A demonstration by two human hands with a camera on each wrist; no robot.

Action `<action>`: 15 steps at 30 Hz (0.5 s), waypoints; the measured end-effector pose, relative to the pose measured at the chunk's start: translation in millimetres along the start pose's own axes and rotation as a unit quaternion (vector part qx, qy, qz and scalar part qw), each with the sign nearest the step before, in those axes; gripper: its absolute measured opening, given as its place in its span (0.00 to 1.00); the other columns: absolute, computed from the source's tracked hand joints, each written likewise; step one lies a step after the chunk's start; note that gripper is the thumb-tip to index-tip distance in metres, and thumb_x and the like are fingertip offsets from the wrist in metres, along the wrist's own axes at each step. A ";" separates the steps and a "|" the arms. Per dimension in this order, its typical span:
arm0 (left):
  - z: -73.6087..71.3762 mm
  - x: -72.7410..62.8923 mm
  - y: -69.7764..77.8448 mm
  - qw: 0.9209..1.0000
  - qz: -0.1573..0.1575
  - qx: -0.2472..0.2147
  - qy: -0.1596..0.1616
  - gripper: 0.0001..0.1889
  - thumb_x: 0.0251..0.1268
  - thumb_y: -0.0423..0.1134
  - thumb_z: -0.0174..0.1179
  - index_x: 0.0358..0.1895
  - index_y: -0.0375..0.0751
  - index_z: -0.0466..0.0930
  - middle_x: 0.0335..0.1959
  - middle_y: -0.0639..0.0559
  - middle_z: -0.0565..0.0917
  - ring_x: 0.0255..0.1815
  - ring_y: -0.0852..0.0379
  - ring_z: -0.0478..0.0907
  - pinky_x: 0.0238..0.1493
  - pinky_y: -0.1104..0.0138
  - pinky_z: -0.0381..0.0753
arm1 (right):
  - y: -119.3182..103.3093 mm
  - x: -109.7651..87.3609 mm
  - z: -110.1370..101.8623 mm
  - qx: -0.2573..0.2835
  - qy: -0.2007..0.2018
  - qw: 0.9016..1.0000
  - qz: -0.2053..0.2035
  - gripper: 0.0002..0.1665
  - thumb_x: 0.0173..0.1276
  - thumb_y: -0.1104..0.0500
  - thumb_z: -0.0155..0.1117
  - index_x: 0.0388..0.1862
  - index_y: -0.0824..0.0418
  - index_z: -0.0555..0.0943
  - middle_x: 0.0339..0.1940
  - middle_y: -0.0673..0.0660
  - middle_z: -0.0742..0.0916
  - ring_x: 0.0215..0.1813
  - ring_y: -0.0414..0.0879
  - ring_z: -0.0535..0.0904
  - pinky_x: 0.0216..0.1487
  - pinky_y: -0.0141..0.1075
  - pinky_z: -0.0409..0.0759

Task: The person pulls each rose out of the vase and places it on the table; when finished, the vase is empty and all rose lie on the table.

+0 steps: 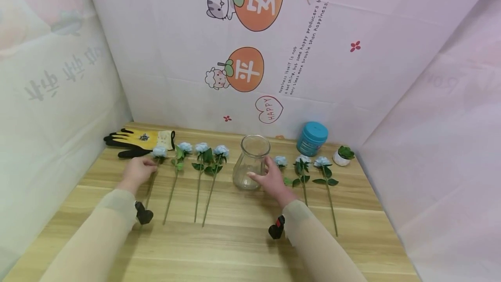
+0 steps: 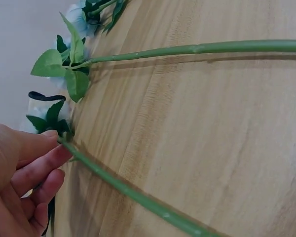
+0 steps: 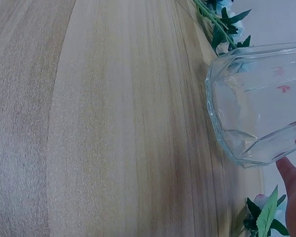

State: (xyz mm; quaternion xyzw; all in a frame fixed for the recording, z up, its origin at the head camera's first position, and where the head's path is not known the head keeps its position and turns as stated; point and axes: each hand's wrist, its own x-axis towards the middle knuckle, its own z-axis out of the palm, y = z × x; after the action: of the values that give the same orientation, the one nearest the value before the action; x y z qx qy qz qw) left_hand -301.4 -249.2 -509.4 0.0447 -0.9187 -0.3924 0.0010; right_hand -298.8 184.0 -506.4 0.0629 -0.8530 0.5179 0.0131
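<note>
My left hand (image 1: 137,171) pinches the leftmost pale blue rose (image 1: 159,152) between thumb and forefinger. In the left wrist view, the fingertips are just below the bloom, and the green stem (image 2: 133,192) runs away along the wooden table. A clear glass vase (image 1: 242,171) stands near the table's middle. My right hand (image 1: 274,179) grips its right side, thumb towards me and fingers curving behind the glass. The right wrist view shows the vase's faceted base (image 3: 219,118) with parts of the thumb and fingers at the frame's right edge.
Three blue roses (image 1: 201,148) lie between the left hand and the vase; three more (image 1: 322,162) lie to its right. At the back are a yellow and black glove (image 1: 141,139), a turquoise tub (image 1: 313,138) and a small potted plant (image 1: 344,155). Printed cloth walls enclose the table.
</note>
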 end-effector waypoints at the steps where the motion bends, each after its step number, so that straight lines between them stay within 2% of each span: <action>1: 0.3 -0.3 0.0 1.000 0.000 -0.001 0.000 0.14 0.70 0.36 0.59 0.50 0.26 0.81 0.51 0.29 0.80 0.51 0.32 0.76 0.50 0.44 0.76 | -0.1 0.0 0.4 0.000 -0.001 1.000 0.000 0.48 0.61 0.51 0.76 0.76 0.47 0.62 0.76 0.55 0.65 0.71 0.64 0.64 0.66 0.56 0.67; 4: 1.2 -0.6 4.3 1.000 0.001 -0.002 0.012 0.16 0.72 0.37 0.57 0.53 0.26 0.79 0.54 0.29 0.79 0.51 0.33 0.76 0.47 0.46 0.77 | -0.4 -0.1 0.1 0.000 -0.001 1.000 -0.001 0.47 0.61 0.51 0.76 0.76 0.47 0.62 0.76 0.55 0.65 0.72 0.63 0.64 0.67 0.56 0.67; 7: 2.0 -0.2 15.9 0.998 0.016 0.015 0.054 0.19 0.75 0.40 0.53 0.58 0.28 0.77 0.57 0.29 0.77 0.55 0.31 0.72 0.52 0.43 0.73 | -0.9 -0.6 -1.5 -0.002 0.002 1.000 0.000 0.46 0.61 0.51 0.76 0.75 0.47 0.64 0.75 0.55 0.66 0.72 0.61 0.63 0.68 0.55 0.66; 10: 0.9 -1.0 35.5 0.991 0.051 0.052 0.109 0.23 0.77 0.45 0.50 0.63 0.30 0.73 0.61 0.29 0.73 0.61 0.29 0.64 0.61 0.38 0.61 | -0.5 -1.6 -3.0 -0.006 0.004 1.000 0.003 0.45 0.61 0.52 0.76 0.74 0.49 0.64 0.74 0.56 0.67 0.72 0.60 0.63 0.68 0.55 0.65; 12: 0.5 0.2 51.2 0.986 0.082 0.069 0.129 0.27 0.78 0.48 0.48 0.67 0.31 0.69 0.67 0.29 0.67 0.66 0.27 0.58 0.65 0.35 0.51 | -0.7 -2.4 -5.0 -0.021 0.005 1.000 0.005 0.45 0.60 0.52 0.76 0.73 0.51 0.65 0.74 0.57 0.69 0.73 0.58 0.63 0.69 0.54 0.64; 15: 2.2 3.7 72.7 0.979 0.133 0.088 0.126 0.33 0.78 0.53 0.46 0.76 0.36 0.55 0.76 0.34 0.54 0.74 0.31 0.47 0.70 0.36 0.40 | -3.0 -3.1 -12.7 -0.065 -0.002 0.998 0.005 0.50 0.57 0.52 0.79 0.74 0.56 0.63 0.73 0.60 0.69 0.73 0.59 0.61 0.70 0.55 0.61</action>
State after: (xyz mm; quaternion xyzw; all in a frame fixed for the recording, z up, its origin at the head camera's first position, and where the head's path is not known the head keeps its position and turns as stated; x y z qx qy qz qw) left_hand -311.0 -197.9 -458.6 -0.0283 -0.9397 -0.2980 0.1652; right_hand -295.9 194.2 -498.1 0.0587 -0.8854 0.4610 0.0130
